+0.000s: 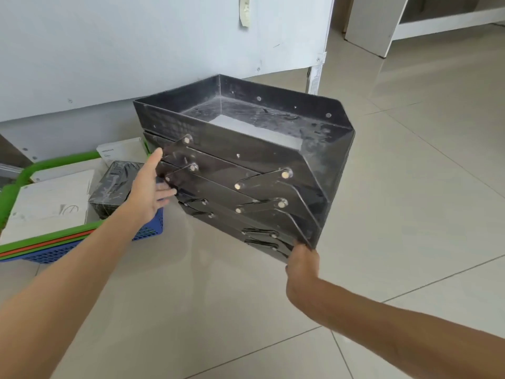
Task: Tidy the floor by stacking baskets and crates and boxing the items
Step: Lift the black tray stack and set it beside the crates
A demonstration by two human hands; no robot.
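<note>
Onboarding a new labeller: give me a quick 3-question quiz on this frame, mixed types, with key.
1. True or false: the black tiered tray rack is tilted, not standing level.
2. Which hand grips the rack's lower corner? A) left hand B) right hand C) neither
3. Fill in: the white boxes and the dark wrapped packet lie in the green-rimmed ____.

Key: 1 true; 2 B; 3 basket. The left hand's fingers are spread against the rack's side, with no closed grip showing.
</note>
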